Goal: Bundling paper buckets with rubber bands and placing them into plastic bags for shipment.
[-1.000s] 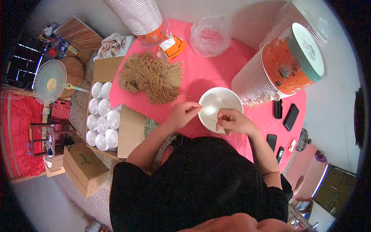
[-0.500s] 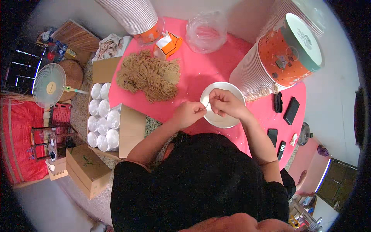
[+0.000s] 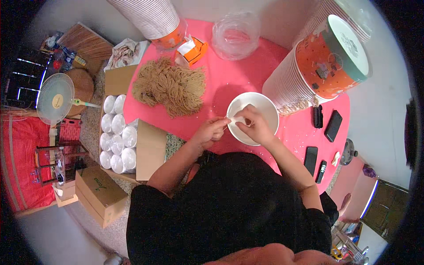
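A white paper bucket (image 3: 270, 128) stands at the near edge of the pink table, its open mouth facing up. My left hand (image 3: 211, 133) is closed at the bucket's left rim. A thin strand (image 3: 226, 127) shows at its fingertips. Over the bucket's mouth, my right hand (image 3: 257, 126) is closed, thumb and forefinger close to the left fingertips. Something small and pale is between the two hands, too small to name. To the left lies a bundle of brown twine (image 3: 172, 88).
Tall stacks of paper buckets stand at back left (image 3: 148, 20) and right (image 3: 287, 77). A clear plastic bag (image 3: 236, 36) and an orange tissue box (image 3: 193, 53) lie behind. Phones (image 3: 333, 126) are at right. Left of the table, a carton (image 3: 148, 150) holds several white wrapped rolls (image 3: 117, 123).
The right hand has shifted slightly left, with its fingers bent down over the bucket. The left fingers have turned and moved a little left at the rim.
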A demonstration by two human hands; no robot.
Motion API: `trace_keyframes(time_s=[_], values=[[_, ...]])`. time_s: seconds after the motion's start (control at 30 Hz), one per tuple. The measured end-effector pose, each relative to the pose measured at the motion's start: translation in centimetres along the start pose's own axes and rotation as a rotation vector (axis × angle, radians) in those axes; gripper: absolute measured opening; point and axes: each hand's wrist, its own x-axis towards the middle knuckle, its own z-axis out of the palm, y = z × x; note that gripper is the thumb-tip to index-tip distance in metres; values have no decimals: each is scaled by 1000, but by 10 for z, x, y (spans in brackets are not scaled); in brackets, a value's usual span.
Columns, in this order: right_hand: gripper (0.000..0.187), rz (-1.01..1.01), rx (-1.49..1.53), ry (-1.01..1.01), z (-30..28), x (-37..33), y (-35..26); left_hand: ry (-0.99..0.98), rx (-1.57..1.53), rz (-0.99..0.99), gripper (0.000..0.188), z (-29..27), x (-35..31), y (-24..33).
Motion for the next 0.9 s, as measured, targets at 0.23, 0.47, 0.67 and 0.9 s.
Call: trace_keyframes(time_s=[0.23, 0.47, 0.67, 0.9], values=[[21, -406, -142, 98, -7, 4, 4, 45, -163, -74, 15, 14, -9, 9], [19, -258, -333, -22, 8, 13, 9, 30, -234, -76, 17, 3, -2, -2], [8, -193, -221, -40, 1, 10, 16, 82, -95, -44, 17, 3, -4, 4], [8, -394, -494, -82, -29, 3, -17, 271, 1046, 434, 14, 28, -27, 33]])
